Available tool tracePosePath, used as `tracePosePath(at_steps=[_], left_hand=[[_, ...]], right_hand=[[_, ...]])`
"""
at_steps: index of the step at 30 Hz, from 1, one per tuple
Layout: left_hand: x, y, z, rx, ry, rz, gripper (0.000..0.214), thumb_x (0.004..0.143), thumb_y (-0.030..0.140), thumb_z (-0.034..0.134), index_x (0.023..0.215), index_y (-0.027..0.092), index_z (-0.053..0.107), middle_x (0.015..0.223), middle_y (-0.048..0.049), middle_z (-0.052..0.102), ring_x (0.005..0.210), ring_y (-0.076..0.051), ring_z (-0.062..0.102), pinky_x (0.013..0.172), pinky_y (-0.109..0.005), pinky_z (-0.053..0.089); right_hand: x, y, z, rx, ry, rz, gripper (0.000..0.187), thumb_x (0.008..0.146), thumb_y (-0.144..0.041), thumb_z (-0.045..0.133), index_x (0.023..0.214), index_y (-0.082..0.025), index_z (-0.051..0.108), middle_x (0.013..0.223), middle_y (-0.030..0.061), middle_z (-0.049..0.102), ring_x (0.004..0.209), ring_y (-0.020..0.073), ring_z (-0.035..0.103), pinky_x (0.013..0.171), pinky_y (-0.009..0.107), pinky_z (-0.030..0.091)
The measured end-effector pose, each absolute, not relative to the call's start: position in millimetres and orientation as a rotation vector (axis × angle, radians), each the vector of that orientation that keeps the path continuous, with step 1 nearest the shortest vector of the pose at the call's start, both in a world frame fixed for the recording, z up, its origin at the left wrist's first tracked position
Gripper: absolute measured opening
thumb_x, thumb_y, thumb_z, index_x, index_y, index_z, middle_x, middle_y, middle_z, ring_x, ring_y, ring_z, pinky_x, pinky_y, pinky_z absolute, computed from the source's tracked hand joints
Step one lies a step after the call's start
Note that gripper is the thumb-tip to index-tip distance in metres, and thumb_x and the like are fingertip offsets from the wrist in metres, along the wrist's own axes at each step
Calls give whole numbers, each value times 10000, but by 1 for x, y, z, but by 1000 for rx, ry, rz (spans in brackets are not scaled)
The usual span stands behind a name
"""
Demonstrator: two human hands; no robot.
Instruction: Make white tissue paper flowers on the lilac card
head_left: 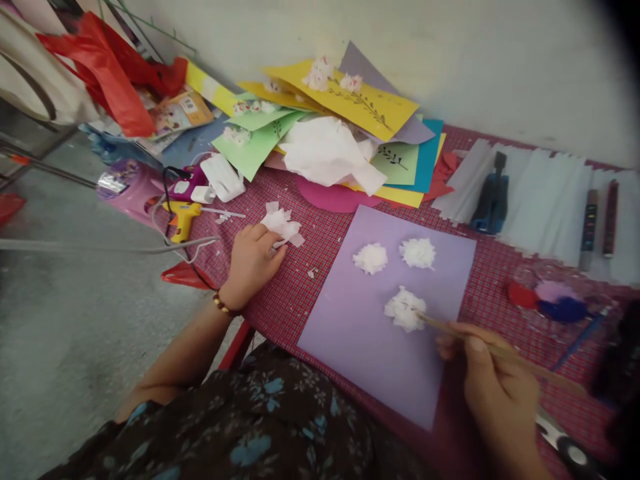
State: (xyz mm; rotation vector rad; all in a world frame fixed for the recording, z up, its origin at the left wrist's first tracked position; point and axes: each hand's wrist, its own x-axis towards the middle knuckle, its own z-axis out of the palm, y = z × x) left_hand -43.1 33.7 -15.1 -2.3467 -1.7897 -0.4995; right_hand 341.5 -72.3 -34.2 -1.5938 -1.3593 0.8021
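My right hand (500, 383) grips a thin wooden stick (447, 328), its tip touching a ruffled white paper flower (405, 310). That flower lies on a sheet of purple paper (360, 347). Two more white flowers, one on the left (371, 258) and one on the right (418, 253), sit farther up the sheet. To the left, my left hand (255, 260) rests on the tablecloth with fingers curled, pinching a bit of white tissue paper (283, 223) at the edge of a small pile.
Behind the sheet stand stacked coloured cards (360, 100) and crumpled white tissue (325, 150). A yellow glue gun (184, 220) with cords lies at left. At right are white paper strips (530, 193), a blue-black tool (493, 197), a paint palette (550, 300) and scissors (565, 443).
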Motion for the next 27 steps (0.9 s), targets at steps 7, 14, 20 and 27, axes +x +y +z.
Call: tracePosePath(at_steps=[7,14,20,27], left_hand=[[-40,31,10,-2399,-2247,-1277,93,843,243,632,775,181,622,768,-21,607,740,-149,556,707,-315,451],[-8,32,30,-2519,-2733,-2135,148,750,254,720,772,176,596,653,22,575,546,-71,491,501,-201,387],[30,46,28,-2858,-2691,-2001,256,706,191,762,912,183,609,761,20,621,595,-75,561,532,-200,480],[79,62,36,-3340,-2384,-1275,112,755,232,767,741,186,666,669,12,632,549,-73,527,463,-180,380]], right_hand=[[343,-71,-36,-1601,-1370,790,239,958,-397,534,938,-231,704,697,16,692,584,181,661,546,321,558],[340,-69,-33,-1555,-1400,764,276,962,-405,531,916,-201,710,675,35,694,566,185,659,526,322,548],[336,-71,-32,-1529,-1387,771,285,976,-391,517,929,-190,713,695,44,694,563,178,645,521,313,540],[338,-77,-31,-1357,-1591,777,215,976,-235,496,1090,-239,678,844,38,718,702,164,670,622,308,562]])
